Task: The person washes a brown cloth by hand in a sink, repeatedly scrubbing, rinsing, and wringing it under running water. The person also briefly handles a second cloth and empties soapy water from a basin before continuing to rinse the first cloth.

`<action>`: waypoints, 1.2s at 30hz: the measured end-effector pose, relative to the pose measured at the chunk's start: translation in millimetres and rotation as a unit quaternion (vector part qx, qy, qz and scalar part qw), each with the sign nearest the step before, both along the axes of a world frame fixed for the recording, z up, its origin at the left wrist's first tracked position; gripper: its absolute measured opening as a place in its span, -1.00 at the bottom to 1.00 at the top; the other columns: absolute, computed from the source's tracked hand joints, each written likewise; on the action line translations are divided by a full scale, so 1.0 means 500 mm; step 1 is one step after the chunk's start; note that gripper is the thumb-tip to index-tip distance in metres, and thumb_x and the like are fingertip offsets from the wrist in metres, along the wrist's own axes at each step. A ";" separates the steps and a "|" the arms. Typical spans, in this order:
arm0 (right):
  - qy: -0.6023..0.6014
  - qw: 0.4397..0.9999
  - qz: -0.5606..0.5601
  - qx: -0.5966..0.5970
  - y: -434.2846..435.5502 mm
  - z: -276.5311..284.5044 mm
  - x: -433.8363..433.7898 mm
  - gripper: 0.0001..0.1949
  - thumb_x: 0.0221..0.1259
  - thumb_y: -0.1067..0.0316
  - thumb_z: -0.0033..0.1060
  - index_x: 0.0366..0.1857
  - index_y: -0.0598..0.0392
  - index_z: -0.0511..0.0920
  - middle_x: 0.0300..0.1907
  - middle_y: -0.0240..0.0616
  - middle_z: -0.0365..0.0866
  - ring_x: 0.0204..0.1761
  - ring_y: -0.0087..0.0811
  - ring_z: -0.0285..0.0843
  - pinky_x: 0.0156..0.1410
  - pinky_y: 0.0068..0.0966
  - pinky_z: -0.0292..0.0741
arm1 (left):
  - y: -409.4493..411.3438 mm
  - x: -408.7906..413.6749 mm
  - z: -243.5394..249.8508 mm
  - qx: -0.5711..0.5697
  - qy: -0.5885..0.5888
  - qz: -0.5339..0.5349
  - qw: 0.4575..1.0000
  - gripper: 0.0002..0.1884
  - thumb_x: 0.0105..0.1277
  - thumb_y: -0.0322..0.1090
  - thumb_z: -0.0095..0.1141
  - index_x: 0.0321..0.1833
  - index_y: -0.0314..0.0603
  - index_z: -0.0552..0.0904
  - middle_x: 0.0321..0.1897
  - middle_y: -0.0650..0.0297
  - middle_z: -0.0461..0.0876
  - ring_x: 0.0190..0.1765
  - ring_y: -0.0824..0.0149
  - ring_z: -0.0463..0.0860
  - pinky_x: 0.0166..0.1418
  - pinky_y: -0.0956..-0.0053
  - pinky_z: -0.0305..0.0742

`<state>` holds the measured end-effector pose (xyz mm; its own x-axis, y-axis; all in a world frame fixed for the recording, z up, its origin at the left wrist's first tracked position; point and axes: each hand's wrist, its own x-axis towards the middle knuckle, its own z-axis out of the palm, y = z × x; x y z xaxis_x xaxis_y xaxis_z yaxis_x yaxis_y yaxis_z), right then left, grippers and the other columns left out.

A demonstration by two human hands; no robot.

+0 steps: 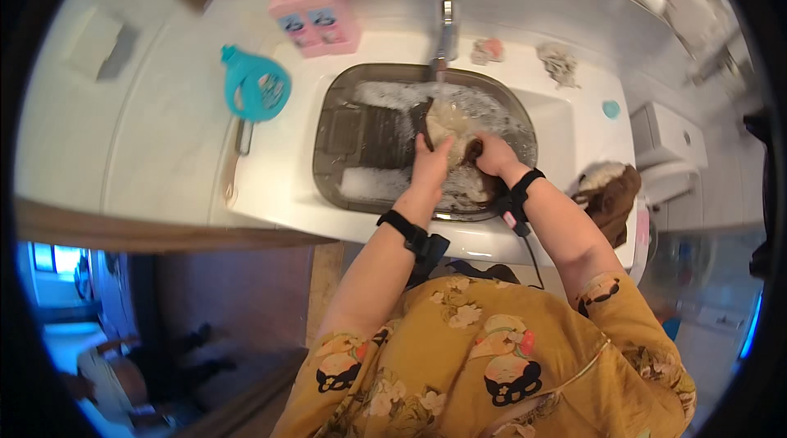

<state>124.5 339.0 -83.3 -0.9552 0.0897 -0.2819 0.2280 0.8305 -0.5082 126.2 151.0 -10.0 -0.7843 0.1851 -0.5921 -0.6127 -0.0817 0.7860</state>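
Observation:
My left hand [431,162] grips one side of a wet brown fabric piece with a cream fleecy lining [450,121]. On its other side my right hand [495,156] pinches a bunched brown edge. The cream face is turned up beneath the chrome faucet [447,23], where water appears to run onto it. Below lies a translucent grey basin [321,161] of sudsy water, set in the white sink [276,183]. A ridged washboard [387,136] shows at the basin's left. More brown-and-cream cloth is partly submerged below my right hand; its full shape is hidden.
A teal detergent bottle [257,84], a scrubbing brush [244,136] and pink jugs [320,16] stand left. Along the back edge lie a soap bar [492,47] and a crumpled cloth [557,63]. A brown fleece-lined item [615,201] rests on the right corner, near a toilet [670,176].

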 end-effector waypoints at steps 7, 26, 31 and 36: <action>0.204 0.924 0.080 -0.313 -0.072 0.289 0.097 -0.32 -0.13 0.66 0.15 0.26 -0.03 0.60 0.27 -0.01 0.56 0.34 -0.02 0.51 0.46 -0.31 0.42 | -0.034 -0.043 0.011 0.266 -0.101 -0.009 0.959 0.03 0.36 0.56 -0.12 0.63 -0.15 0.13 0.53 0.02 0.30 0.54 0.02 0.35 0.51 -0.09 0.29; 0.300 0.906 -0.115 -0.277 -0.137 0.196 0.098 -0.59 0.36 0.21 0.27 0.20 0.15 0.52 0.21 -0.09 0.55 0.24 -0.19 0.51 0.36 -0.33 0.43 | 0.078 -0.019 -0.004 0.249 0.024 0.253 0.935 -0.79 0.37 -0.45 0.26 -0.03 -0.24 0.51 -0.19 0.19 0.65 -0.20 0.26 0.70 -0.11 0.32 0.64; 0.150 0.853 -0.238 -0.439 -0.090 0.186 0.071 -0.57 0.43 0.13 0.14 0.19 0.24 0.50 0.05 -0.20 0.63 0.06 -0.34 0.55 0.25 -0.40 0.46 | 0.089 -0.027 0.007 0.052 0.163 0.153 0.973 -0.87 0.24 -0.54 0.27 -0.27 -0.26 0.55 -0.28 0.31 0.65 -0.24 0.43 0.65 -0.20 0.44 0.54; 0.021 0.826 -0.231 -0.513 0.008 0.121 0.074 -0.57 0.42 0.09 0.11 0.14 0.25 0.53 0.00 -0.25 0.64 0.06 -0.42 0.54 0.19 -0.41 0.47 | 0.063 -0.020 0.036 -0.172 0.371 -0.057 0.911 -0.66 0.23 -0.20 0.35 -0.18 -0.32 0.54 -0.13 -0.05 0.60 0.02 -0.13 0.60 0.13 0.13 0.50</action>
